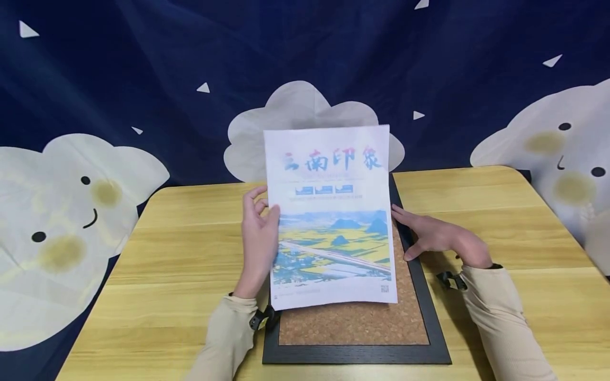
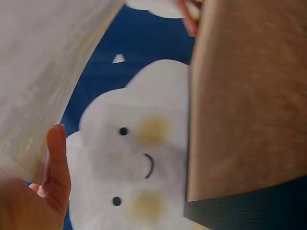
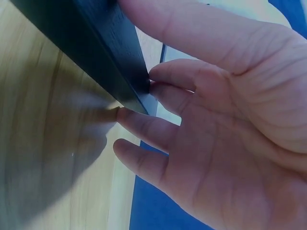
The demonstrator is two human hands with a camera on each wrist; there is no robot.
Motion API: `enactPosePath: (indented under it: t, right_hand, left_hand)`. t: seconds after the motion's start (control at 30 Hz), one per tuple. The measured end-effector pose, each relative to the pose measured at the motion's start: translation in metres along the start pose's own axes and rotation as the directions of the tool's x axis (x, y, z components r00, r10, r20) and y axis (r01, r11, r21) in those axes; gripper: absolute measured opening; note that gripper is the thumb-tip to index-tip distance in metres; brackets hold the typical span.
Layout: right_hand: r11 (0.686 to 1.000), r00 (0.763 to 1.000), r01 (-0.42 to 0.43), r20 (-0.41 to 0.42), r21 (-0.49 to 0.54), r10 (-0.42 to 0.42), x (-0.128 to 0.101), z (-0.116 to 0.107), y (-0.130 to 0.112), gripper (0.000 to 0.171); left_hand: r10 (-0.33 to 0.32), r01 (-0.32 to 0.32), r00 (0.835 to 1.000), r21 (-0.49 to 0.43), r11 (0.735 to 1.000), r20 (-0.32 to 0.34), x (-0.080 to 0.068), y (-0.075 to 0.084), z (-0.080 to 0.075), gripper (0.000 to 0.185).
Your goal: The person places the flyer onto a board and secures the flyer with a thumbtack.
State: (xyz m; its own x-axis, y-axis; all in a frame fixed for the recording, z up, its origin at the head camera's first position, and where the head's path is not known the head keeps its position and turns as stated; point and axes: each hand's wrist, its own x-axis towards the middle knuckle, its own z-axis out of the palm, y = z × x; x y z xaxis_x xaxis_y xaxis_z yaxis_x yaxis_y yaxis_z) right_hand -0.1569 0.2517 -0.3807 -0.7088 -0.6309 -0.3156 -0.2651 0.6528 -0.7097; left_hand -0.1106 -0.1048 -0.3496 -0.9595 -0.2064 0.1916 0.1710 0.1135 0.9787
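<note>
Poster (image 1: 331, 222), held by left hand (image 1: 259, 238) over wooden table (image 1: 190, 254); right hand (image 1: 438, 238), apparently relaxed, touches corkboard frame (image 1: 431, 317).

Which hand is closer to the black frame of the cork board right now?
Right. The right hand rests against the right rail of the black-framed cork board, fingers touching it. The left hand holds the left edge of the printed landscape poster, lifted above the board.
</note>
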Motion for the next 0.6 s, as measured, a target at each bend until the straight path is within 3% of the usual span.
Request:
enactPosePath:
  t: [0.27, 0.43, 0.5, 0.6]
  right_hand:
    - [0.998, 0.999, 0.050, -0.018, 0.027, -0.050, -0.002, -0.001, 0.004, 0.125]
    - [0.999, 1.000, -0.026, -0.012, 0.038, 0.027, -0.003, -0.001, 0.004, 0.123]
    - [0.998, 0.999, -0.046, -0.011, 0.039, 0.046, -0.003, -0.001, 0.004, 0.122]
    - [0.998, 0.999, -0.044, -0.012, 0.039, 0.044, -0.003, -0.002, 0.004, 0.123]
  left_hand:
    - [0.032, -0.062, 0.990, 0.230, 0.971, 0.135, -0.005, -0.027, 0.012, 0.039]
    - [0.050, -0.151, 0.966, 0.397, 0.905, 0.253, -0.006, -0.036, 0.014, 0.038]
    - [-0.005, -0.151, 0.946, 0.453, 0.878, 0.324, -0.006, -0.037, 0.014, 0.039]
    - [-0.155, -0.088, 0.902, 0.522, 0.849, 0.403, -0.007, -0.037, 0.014, 0.047]
